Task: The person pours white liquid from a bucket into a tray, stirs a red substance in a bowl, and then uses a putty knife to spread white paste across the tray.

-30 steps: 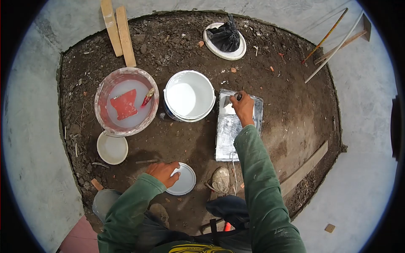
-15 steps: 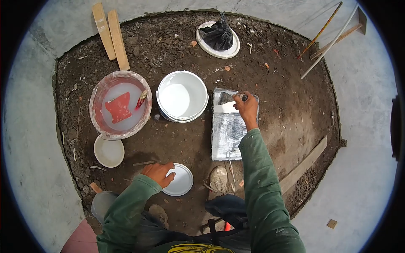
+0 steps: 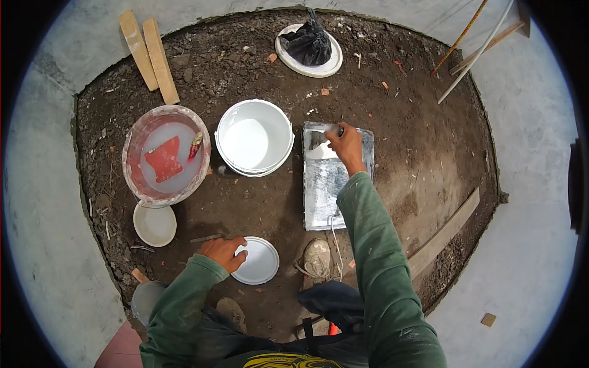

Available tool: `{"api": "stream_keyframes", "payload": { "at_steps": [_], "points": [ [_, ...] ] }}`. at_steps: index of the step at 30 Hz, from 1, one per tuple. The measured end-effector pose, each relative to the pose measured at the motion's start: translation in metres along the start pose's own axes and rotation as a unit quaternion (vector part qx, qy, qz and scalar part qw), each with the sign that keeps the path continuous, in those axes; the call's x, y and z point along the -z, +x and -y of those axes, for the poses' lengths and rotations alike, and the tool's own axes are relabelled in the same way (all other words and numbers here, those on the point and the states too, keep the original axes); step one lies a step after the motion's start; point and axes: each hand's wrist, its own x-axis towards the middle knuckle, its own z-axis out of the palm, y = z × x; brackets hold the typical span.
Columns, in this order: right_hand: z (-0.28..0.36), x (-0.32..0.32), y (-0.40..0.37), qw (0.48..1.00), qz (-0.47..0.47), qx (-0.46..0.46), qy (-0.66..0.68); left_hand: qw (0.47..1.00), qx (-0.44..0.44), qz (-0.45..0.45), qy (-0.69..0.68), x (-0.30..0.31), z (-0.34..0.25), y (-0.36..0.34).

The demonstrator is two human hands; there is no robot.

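My right hand (image 3: 348,147) is closed around a small dark-handled tool (image 3: 334,131), blurred by motion; whether it is a brush or a scraper I cannot make out. It is over the far end of a paint tray (image 3: 319,202) streaked with white and grey, where white paint (image 3: 325,151) pools. A thin white wire handle (image 3: 337,245) runs over the tray's near edge. My left hand (image 3: 224,253) holds nothing, thumb and fingers apart, over the left rim of a round white lid (image 3: 257,264). A white bucket (image 3: 291,138) stands left of the tray.
A pinkish tub (image 3: 130,156) holds cloudy water, a red scraper (image 3: 164,161) and a red-handled brush (image 3: 195,147). Nearby are a small white bowl (image 3: 154,226), wooden boards (image 3: 161,61), a black bag (image 3: 308,46) on a white lid, a plank (image 3: 445,233) and leaning poles (image 3: 475,58).
My right hand has shifted slightly left and up over the tray's far end with the tool. My left hand stays beside the lid. The whole view has shifted slightly.
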Motion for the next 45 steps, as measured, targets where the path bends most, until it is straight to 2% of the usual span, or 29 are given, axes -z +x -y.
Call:
{"api": "stream_keyframes", "payload": {
  "at_steps": [20, 22, 26, 32, 34, 41, 45],
  "points": [
    [-0.045, 0.058, 0.013, 0.996, -0.031, -0.046, -0.072, 1.000, -0.001, 0.017, 0.023, -0.007, 0.002, 0.013],
    [-0.052, 0.063, 0.016, 0.990, -0.037, -0.027, -0.131, 1.000, -0.003, 0.014, 0.021, -0.008, 0.003, 0.014],
    [-0.059, 0.073, 0.018, 0.993, -0.023, -0.058, -0.101, 1.000, 0.003, -0.001, 0.007, -0.008, 0.001, 0.014],
    [-0.087, 0.077, 0.025, 0.982, -0.088, 0.005, -0.168, 1.000, 0.007, 0.005, 0.006, -0.009, 0.001, 0.016],
    [-0.078, 0.084, 0.023, 0.990, -0.045, -0.072, -0.117, 1.000, 0.009, 0.003, 0.010, -0.010, 0.001, 0.017],
    [-0.088, 0.091, 0.025, 0.984, -0.080, -0.050, -0.153, 1.000, 0.022, 0.008, 0.007, -0.009, -0.002, 0.018],
    [-0.083, 0.096, 0.022, 0.982, -0.076, -0.072, -0.156, 1.000, 0.022, 0.009, 0.006, -0.010, -0.003, 0.017]
  ]
}}
